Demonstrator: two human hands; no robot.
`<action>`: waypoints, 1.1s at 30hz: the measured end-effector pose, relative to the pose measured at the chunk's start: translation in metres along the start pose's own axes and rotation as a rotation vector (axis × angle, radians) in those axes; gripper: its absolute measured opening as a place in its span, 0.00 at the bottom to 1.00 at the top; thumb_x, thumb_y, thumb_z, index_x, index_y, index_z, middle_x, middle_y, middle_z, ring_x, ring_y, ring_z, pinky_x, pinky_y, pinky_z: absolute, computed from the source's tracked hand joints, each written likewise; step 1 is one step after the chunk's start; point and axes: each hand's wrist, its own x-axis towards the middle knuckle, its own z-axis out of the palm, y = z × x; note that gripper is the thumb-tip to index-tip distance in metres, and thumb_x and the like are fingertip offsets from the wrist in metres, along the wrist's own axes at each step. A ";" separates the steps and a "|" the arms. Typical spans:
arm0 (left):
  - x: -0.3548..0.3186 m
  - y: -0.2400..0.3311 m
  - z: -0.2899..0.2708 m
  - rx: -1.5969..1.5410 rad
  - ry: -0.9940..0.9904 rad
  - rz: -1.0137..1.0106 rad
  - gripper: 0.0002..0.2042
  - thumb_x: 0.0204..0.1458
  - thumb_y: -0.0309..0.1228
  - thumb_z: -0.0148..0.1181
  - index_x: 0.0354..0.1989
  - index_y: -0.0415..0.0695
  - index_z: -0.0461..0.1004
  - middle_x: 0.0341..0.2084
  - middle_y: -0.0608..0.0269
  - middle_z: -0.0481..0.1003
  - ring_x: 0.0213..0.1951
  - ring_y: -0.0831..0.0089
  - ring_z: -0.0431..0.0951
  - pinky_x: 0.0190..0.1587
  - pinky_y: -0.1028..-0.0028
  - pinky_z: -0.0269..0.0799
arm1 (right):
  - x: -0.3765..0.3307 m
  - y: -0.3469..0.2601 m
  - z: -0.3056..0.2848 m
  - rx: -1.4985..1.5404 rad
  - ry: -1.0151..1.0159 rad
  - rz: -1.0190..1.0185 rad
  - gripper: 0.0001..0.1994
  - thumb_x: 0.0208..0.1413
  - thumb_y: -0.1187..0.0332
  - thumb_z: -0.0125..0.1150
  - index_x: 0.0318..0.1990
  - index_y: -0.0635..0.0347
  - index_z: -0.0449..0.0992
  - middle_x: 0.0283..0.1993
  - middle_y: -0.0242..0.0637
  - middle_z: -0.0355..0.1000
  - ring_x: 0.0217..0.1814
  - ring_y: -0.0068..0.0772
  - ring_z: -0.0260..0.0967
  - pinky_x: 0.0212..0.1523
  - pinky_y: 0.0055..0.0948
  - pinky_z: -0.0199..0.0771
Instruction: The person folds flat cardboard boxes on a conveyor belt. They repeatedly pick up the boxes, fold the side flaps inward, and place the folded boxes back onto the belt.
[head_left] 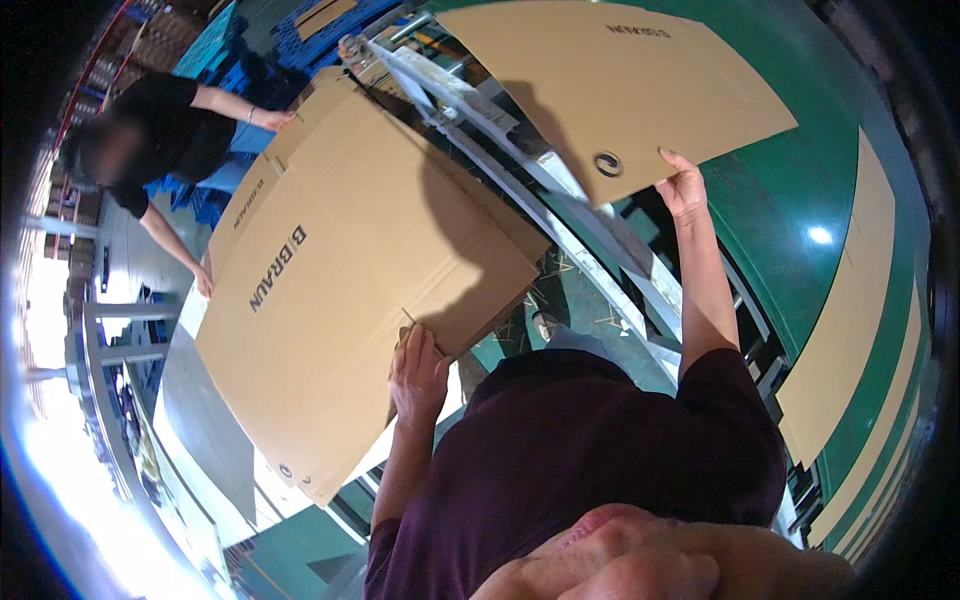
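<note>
A large flattened brown cardboard carton lies on a grey metal table. My left hand grips its near edge at a slot between flaps. My right hand is raised and holds a second flat cardboard sheet by its lower edge, up in the air to the right. A person in a black shirt stands across the table with one hand on the carton's far end and the other hand at its left side.
A grey metal conveyor frame runs diagonally between the two cardboard pieces. Blue pallets sit at the back on the green floor. More flat cardboard sheets lie at the right.
</note>
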 end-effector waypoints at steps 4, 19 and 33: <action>-0.006 -0.004 0.004 -0.023 0.012 -0.058 0.24 0.37 0.30 0.64 0.47 0.39 0.70 0.51 0.55 0.67 0.52 0.55 0.68 0.52 0.61 0.66 | -0.093 0.049 0.150 -0.174 -0.067 -0.159 0.14 0.47 0.74 0.60 0.44 0.65 0.70 0.39 0.38 0.71 0.40 0.32 0.70 0.41 0.29 0.72; -0.034 -0.001 0.013 -0.365 0.176 -0.218 0.14 0.48 0.34 0.57 0.43 0.45 0.73 0.39 0.55 0.74 0.42 0.54 0.74 0.42 0.57 0.69 | -0.261 0.193 0.174 -0.261 -0.677 0.570 0.17 0.56 0.69 0.55 0.50 0.68 0.65 0.42 0.44 0.72 0.41 0.37 0.74 0.39 0.37 0.80; -0.137 -0.024 -0.007 -0.490 0.003 0.045 0.14 0.37 0.28 0.62 0.38 0.46 0.75 0.36 0.62 0.74 0.41 0.64 0.76 0.40 0.64 0.73 | -0.258 0.216 0.174 -0.802 -1.000 1.136 0.27 0.56 0.51 0.54 0.51 0.68 0.66 0.37 0.48 0.74 0.36 0.38 0.74 0.37 0.34 0.76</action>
